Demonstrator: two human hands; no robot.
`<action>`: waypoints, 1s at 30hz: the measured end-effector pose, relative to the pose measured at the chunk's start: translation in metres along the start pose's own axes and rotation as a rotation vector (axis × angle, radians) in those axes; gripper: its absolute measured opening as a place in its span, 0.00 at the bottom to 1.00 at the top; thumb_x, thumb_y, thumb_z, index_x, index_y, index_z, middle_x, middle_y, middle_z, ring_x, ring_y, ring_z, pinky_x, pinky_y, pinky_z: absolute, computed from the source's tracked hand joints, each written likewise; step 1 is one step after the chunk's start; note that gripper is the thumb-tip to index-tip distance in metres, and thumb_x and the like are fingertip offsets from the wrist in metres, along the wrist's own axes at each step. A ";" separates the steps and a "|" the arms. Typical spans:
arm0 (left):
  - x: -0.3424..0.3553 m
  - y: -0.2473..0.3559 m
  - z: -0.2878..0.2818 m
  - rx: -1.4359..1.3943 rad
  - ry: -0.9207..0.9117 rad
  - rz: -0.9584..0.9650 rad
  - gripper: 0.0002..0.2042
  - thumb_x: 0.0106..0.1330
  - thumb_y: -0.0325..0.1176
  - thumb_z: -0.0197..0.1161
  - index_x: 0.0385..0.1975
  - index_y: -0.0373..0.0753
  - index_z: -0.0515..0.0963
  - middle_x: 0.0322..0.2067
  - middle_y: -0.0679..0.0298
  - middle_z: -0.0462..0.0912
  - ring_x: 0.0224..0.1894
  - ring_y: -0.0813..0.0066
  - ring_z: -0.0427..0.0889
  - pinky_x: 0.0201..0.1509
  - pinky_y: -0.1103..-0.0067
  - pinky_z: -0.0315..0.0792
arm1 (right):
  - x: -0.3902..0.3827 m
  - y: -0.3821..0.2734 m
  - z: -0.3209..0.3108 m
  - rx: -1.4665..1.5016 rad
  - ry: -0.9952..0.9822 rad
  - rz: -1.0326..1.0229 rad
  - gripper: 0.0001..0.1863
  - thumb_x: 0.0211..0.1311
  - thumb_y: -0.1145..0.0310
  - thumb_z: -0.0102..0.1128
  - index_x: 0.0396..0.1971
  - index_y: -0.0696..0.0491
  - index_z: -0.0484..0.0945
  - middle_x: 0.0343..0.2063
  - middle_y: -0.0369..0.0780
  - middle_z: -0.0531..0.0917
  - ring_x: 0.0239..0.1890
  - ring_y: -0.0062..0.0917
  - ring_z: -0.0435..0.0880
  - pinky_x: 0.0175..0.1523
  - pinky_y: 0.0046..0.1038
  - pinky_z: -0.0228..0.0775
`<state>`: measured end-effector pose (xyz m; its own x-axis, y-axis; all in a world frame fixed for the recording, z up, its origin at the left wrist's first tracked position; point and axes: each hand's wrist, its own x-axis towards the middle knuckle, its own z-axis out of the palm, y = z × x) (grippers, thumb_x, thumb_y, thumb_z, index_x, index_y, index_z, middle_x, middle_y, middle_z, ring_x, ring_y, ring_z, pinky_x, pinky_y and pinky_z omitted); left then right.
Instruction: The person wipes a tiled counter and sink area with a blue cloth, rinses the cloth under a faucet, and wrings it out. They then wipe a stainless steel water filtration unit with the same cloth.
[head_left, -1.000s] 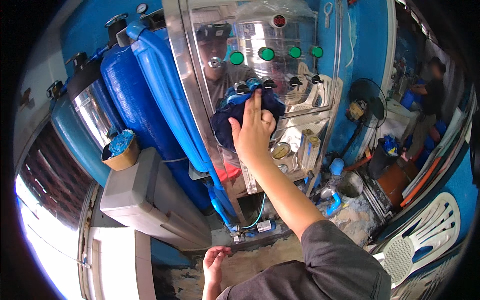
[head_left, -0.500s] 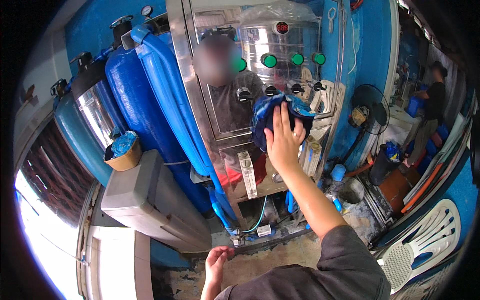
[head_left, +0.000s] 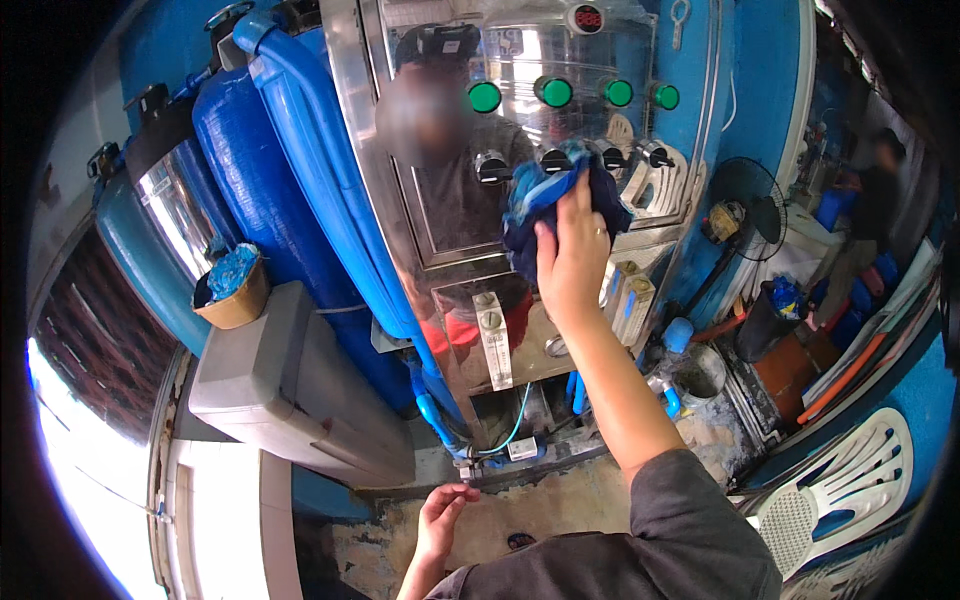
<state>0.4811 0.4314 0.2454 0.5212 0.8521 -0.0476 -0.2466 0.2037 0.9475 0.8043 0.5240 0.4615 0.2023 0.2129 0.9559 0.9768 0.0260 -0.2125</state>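
Note:
My right hand holds a bunched dark-blue and light-blue cloth against a shiny steel cabinet front. Its fingers point up over the cloth, which lies just beneath a row of black rotary knobs. Above the knobs is a row of round green buttons, with a small red digital display higher up. Low in front of the cabinet, my left hand hangs in the air, empty, its fingers loosely bent and the thumb apart from them.
Tall blue tanks and a thick blue pipe stand left, behind a grey bin bearing a small tan container. To the right are a black fan, a metal bucket and a white plastic chair. Another person stands far right.
The cabinet sits slightly higher and farther right in the view. My right hand and the cloth have shifted slightly left across the panel, and the cloth's folds have changed. My left hand stays low.

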 end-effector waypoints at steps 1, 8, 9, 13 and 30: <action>0.001 0.000 -0.001 0.002 0.004 -0.005 0.08 0.66 0.23 0.55 0.44 0.33 0.73 0.41 0.55 0.83 0.44 0.67 0.80 0.54 0.72 0.69 | -0.013 -0.013 -0.002 -0.075 -0.122 0.011 0.29 0.59 0.67 0.58 0.61 0.54 0.65 0.65 0.45 0.64 0.57 0.46 0.71 0.57 0.45 0.62; 0.004 0.005 -0.009 -0.021 0.012 0.011 0.10 0.67 0.21 0.52 0.47 0.32 0.73 0.43 0.56 0.81 0.48 0.69 0.78 0.58 0.75 0.67 | -0.004 -0.013 -0.008 -0.185 -0.196 -0.116 0.28 0.56 0.61 0.61 0.59 0.48 0.70 0.64 0.35 0.68 0.42 0.36 0.73 0.48 0.36 0.59; 0.003 0.006 -0.011 -0.032 0.028 0.020 0.10 0.67 0.21 0.52 0.47 0.32 0.73 0.43 0.57 0.81 0.48 0.70 0.78 0.58 0.75 0.68 | -0.002 -0.010 -0.008 -0.184 -0.135 -0.141 0.28 0.56 0.62 0.61 0.59 0.49 0.71 0.64 0.35 0.69 0.40 0.35 0.72 0.47 0.36 0.59; -0.003 0.006 -0.016 -0.038 0.070 0.054 0.10 0.67 0.22 0.52 0.47 0.32 0.73 0.43 0.57 0.81 0.48 0.70 0.78 0.58 0.75 0.68 | -0.011 -0.031 0.007 -0.192 -0.180 -0.303 0.28 0.55 0.66 0.60 0.59 0.46 0.71 0.63 0.34 0.69 0.37 0.32 0.71 0.46 0.35 0.58; -0.014 0.008 -0.044 -0.027 0.092 0.082 0.09 0.67 0.22 0.52 0.46 0.33 0.74 0.43 0.58 0.82 0.48 0.70 0.79 0.58 0.75 0.68 | -0.017 -0.113 0.041 -0.216 -0.098 -0.353 0.39 0.54 0.59 0.63 0.66 0.52 0.60 0.69 0.40 0.58 0.51 0.37 0.70 0.53 0.39 0.61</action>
<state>0.4365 0.4423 0.2396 0.4214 0.9069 -0.0006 -0.3075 0.1435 0.9407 0.6873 0.5577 0.4615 -0.1451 0.3197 0.9363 0.9793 -0.0888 0.1821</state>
